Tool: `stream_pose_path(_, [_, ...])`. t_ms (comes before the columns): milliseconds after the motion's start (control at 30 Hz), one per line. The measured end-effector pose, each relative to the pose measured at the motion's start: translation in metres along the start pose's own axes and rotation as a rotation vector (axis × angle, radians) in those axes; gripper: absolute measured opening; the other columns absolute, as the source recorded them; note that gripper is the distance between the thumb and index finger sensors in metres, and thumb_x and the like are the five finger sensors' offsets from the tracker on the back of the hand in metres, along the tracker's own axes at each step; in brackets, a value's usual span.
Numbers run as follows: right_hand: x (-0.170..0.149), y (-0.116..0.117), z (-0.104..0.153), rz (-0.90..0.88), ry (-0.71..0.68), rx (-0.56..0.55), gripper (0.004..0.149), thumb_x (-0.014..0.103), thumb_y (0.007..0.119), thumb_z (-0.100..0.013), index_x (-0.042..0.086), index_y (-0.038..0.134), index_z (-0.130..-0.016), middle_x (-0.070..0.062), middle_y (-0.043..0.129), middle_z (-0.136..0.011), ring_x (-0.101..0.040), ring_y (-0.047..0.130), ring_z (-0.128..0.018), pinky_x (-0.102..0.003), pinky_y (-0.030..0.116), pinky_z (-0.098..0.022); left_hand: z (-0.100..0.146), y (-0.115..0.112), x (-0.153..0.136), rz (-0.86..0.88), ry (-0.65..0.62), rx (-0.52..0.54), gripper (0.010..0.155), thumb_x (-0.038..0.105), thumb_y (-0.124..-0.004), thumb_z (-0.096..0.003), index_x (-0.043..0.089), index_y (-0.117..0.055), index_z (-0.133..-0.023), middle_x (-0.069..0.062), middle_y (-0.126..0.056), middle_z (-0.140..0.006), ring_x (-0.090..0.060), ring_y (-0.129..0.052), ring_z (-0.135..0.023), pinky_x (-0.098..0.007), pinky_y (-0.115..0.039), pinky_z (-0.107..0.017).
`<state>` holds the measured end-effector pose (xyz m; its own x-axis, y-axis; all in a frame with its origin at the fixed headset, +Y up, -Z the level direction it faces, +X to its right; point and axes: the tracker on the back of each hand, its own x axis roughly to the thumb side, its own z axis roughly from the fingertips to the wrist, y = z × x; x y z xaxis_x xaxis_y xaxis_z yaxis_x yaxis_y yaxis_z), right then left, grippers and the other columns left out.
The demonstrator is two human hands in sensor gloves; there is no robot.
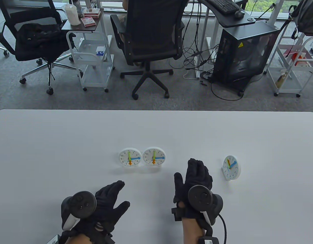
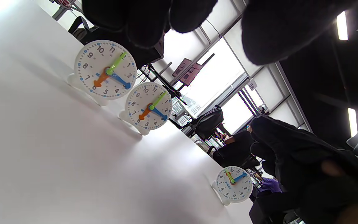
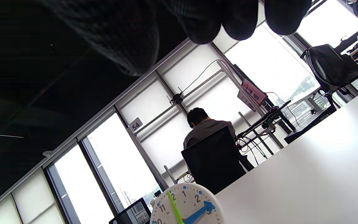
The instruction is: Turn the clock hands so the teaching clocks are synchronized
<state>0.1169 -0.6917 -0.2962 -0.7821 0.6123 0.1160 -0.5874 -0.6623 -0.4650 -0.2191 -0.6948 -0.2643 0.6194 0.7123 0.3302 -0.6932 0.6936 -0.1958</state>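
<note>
Both hands wear fuzzy black gloves, left hand (image 1: 105,203) and right hand (image 1: 197,183). Each has a round black tracker with a white strap. Bare skin shows at the wrists, plus a black cable off the right one.

Beyond the far edge of the white tabletop (image 1: 70,132) lies grey carpet (image 1: 184,99). Two black office chairs (image 1: 151,38) stand there, with a white cart (image 1: 93,58) between them. A black computer case (image 1: 244,50) sits at the right under a desk (image 1: 230,15). Tall bright windows (image 3: 269,65) line the wall; ceiling strip lights (image 2: 342,25) glow.
</note>
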Motion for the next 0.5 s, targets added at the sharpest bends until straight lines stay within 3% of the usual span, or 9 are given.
stream_pose_path(300, [-0.041, -0.031, -0.009, 0.058, 0.164, -0.115, 0.08, 0.043, 0.077, -0.051, -0.007, 0.046, -0.105, -0.034, 0.034, -0.105, -0.067, 0.041, -0.09, -0.076, 0.036, -0.056, 0.0, -0.009, 0.006, -0.028, -0.06, -0.053, 0.078, 0.058, -0.08, -0.0513, 0.014, -0.051, -0.109, -0.025, -0.064, -0.112, -0.059, -0.06, -0.096, -0.075, -0.041, -0.062])
stream_pose_path(500, [-0.085, -0.041, -0.018, 0.202, 0.3, -0.091, 0.083, 0.043, 0.077, -0.05, -0.008, 0.041, -0.105, -0.034, 0.029, -0.105, -0.067, 0.039, -0.09, -0.075, 0.036, -0.056, 0.0, -0.01, 0.009, 0.001, -0.086, -0.066, 0.079, 0.058, -0.08, -0.0514, 0.015, -0.05, -0.11, -0.024, -0.064, -0.112, -0.058, -0.061, -0.097, -0.075, -0.041, -0.062])
